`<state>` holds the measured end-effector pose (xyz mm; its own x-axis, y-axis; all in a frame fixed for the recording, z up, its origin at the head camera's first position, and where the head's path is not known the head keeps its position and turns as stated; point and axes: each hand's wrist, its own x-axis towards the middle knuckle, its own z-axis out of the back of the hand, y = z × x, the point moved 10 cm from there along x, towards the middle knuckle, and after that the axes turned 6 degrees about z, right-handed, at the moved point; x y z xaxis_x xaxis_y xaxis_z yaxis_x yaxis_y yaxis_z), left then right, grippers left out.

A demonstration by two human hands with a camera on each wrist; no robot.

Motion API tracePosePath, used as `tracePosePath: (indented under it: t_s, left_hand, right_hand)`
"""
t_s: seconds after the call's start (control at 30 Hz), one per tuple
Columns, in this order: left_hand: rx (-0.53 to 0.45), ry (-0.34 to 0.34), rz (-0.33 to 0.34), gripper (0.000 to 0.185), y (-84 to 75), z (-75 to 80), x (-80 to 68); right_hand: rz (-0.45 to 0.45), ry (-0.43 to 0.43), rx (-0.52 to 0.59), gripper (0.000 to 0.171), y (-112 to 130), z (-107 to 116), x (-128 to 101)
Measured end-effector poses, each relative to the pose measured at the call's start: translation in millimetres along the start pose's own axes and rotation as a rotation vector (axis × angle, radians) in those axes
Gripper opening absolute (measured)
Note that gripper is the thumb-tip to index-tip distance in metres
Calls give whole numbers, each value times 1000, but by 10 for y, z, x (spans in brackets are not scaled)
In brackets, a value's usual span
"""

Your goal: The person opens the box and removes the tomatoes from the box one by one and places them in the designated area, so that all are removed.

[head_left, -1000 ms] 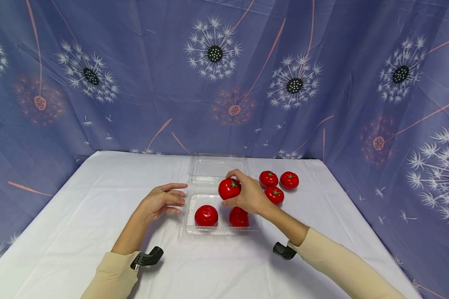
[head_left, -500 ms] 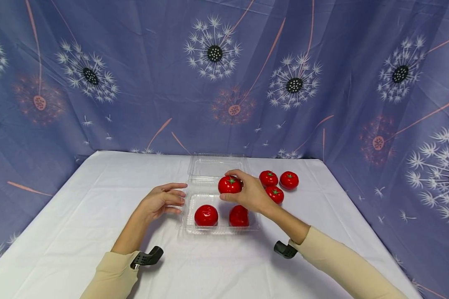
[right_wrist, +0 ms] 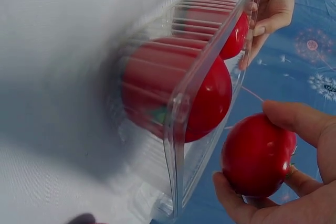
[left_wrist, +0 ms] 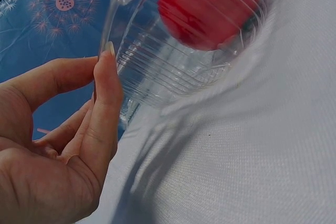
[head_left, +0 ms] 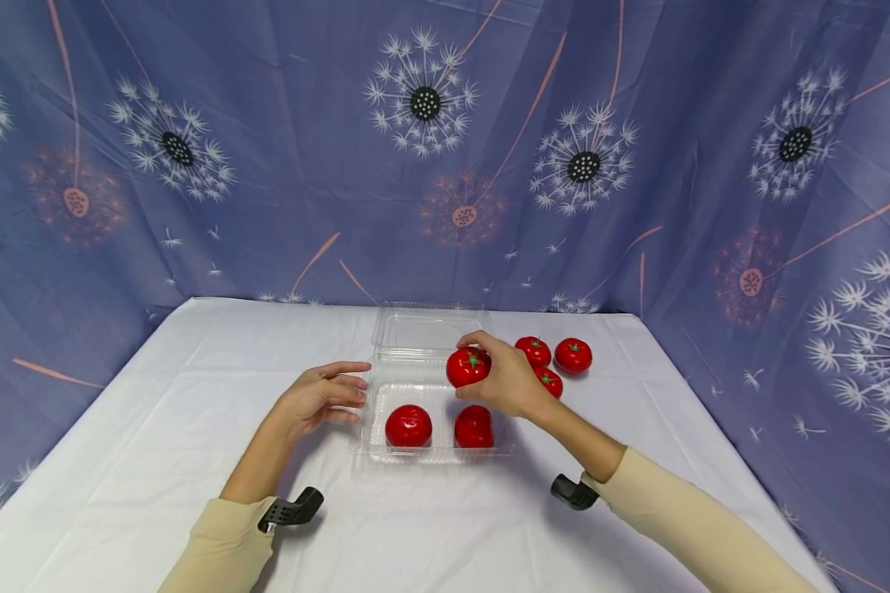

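Glossy red round tomato (head_left: 468,366) pinched in right hand (head_left: 506,385), fingers curled round it, above clear plastic clamshell tray (head_left: 377,420). Left hand (head_left: 317,399) relaxed, fingertips against tray's left wall. Likely light, smooth, slippery; best gripped round sides.

left hand (left_wrist: 63,145) is resting its fingertips against the side of the clear plastic container (left_wrist: 173,72), with a red tomato (left_wrist: 210,6) sitting inside, all on a white tablecloth (left_wrist: 252,156)
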<state>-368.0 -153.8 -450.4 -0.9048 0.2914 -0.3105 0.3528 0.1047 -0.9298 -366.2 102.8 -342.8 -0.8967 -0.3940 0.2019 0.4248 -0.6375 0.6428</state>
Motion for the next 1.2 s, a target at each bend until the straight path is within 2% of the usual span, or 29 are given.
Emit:
tracePosePath:
  t_s: [0.67,0.97,1.2]
  left_hand:
    - [1,4,-2,65,-16,-10,-14]
    - [2,13,-3,65,-24,-7,-20]
    - [1,15,-3,64,-21,-10,-15]
  right_hand:
    - [13,-86,-91,67,-251,494,-150]
    - [-64,-108,-67,61,-555,719,-298]
    - [-116,-137,-93,63,-786,895,-419]
